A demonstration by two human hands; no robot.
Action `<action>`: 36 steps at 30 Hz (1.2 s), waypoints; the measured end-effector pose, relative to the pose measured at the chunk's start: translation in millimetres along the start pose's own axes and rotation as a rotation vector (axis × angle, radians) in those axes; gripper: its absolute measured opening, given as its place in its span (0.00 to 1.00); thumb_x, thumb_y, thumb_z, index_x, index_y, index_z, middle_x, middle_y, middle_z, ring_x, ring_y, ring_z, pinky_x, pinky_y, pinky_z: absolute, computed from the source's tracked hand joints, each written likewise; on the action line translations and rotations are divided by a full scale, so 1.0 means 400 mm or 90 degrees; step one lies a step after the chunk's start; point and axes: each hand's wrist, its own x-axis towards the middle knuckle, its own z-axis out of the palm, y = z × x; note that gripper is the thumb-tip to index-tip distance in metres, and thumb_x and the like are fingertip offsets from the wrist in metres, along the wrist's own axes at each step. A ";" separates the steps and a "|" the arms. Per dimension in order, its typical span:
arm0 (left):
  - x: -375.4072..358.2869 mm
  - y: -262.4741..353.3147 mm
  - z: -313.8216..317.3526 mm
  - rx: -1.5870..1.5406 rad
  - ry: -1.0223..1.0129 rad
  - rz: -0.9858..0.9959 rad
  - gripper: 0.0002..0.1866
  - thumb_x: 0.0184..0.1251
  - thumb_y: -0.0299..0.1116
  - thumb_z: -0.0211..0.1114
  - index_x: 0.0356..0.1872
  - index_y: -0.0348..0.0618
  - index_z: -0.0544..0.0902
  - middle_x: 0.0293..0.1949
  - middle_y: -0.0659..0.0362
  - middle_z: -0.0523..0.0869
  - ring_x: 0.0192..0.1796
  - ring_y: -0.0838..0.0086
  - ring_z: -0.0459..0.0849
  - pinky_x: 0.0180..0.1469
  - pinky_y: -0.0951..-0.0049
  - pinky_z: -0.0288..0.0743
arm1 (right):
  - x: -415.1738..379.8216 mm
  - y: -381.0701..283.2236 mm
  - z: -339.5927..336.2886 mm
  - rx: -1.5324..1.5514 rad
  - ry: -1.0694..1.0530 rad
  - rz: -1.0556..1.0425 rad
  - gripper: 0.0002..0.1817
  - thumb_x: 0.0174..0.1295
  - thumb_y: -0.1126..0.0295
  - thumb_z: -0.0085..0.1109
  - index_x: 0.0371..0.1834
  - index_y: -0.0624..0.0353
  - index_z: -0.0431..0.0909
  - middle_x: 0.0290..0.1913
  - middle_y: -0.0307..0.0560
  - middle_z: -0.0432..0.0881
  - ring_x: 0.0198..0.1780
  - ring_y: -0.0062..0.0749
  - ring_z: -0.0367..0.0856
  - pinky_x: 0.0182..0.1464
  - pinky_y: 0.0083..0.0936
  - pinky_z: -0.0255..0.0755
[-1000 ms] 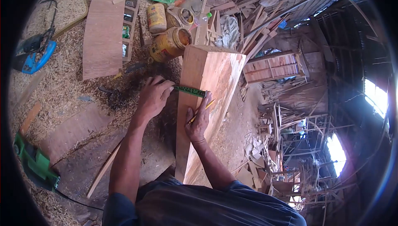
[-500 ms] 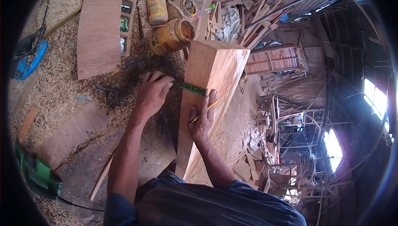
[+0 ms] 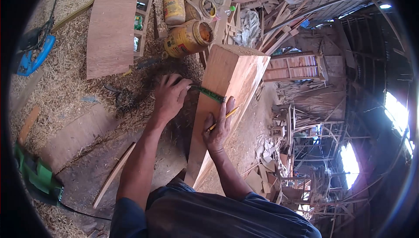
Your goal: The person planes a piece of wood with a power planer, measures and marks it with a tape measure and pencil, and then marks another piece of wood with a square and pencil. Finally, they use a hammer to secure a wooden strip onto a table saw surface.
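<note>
A long squared wooden beam (image 3: 218, 70) stretches away from my body. Across its upper face lies a narrow green measuring tape (image 3: 211, 94) with dark marks, its far end at the beam's edge. My left hand (image 3: 171, 96), off the beam's left side, has its fingers closed on the tape's near end; whether a case sits in the palm is hidden. My right hand (image 3: 218, 131) rests on the beam, fingertips against the tape's far end. A yellow pencil (image 3: 231, 112) is held between its fingers, pointing up and right.
Wood shavings cover the ground at left, with a plywood sheet (image 3: 111, 28), a blue-handled tool (image 3: 37, 57) and a green power tool (image 3: 41, 179) with a cord. Yellow plastic jars (image 3: 181, 41) stand beyond the beam. A thin wooden strip (image 3: 114, 174) lies near my left arm.
The view has shifted slightly, so the beam and jars appear farther right. Both hands keep their places at the tape, and the pencil stays in my right hand.
</note>
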 end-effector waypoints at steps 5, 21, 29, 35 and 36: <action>0.002 0.006 0.017 0.029 0.021 0.004 0.14 0.75 0.26 0.67 0.57 0.49 0.90 0.53 0.53 0.86 0.57 0.49 0.81 0.62 0.50 0.79 | 0.010 -0.007 -0.019 -0.012 -0.012 0.003 0.36 0.77 0.75 0.58 0.87 0.64 0.63 0.86 0.77 0.60 0.88 0.77 0.56 0.86 0.63 0.55; -0.219 0.074 -0.147 0.080 -0.035 -0.210 0.19 0.79 0.37 0.69 0.64 0.41 0.85 0.57 0.45 0.90 0.56 0.49 0.89 0.63 0.51 0.80 | 0.007 0.000 -0.010 0.064 0.021 0.063 0.44 0.78 0.61 0.64 0.90 0.70 0.53 0.87 0.71 0.62 0.87 0.74 0.59 0.87 0.59 0.56; -0.411 -0.055 -0.325 0.295 -0.033 -0.335 0.28 0.78 0.38 0.71 0.77 0.49 0.79 0.66 0.44 0.87 0.65 0.50 0.86 0.70 0.51 0.79 | 0.012 0.003 -0.017 0.087 0.032 0.071 0.45 0.73 0.66 0.69 0.88 0.68 0.57 0.85 0.71 0.67 0.85 0.74 0.63 0.86 0.62 0.56; -0.574 -0.234 -0.612 0.871 0.025 -0.346 0.28 0.81 0.46 0.67 0.77 0.52 0.78 0.61 0.50 0.87 0.63 0.50 0.85 0.67 0.48 0.79 | 0.003 0.023 -0.005 0.106 0.046 0.052 0.44 0.70 0.68 0.71 0.87 0.67 0.61 0.84 0.72 0.67 0.85 0.73 0.64 0.85 0.64 0.56; -0.551 -0.240 -0.626 1.002 0.036 -0.359 0.27 0.81 0.47 0.65 0.76 0.51 0.78 0.65 0.50 0.86 0.65 0.50 0.85 0.68 0.46 0.78 | 0.001 0.026 -0.007 0.106 0.043 0.044 0.44 0.70 0.68 0.71 0.87 0.67 0.62 0.84 0.72 0.68 0.85 0.73 0.64 0.85 0.64 0.55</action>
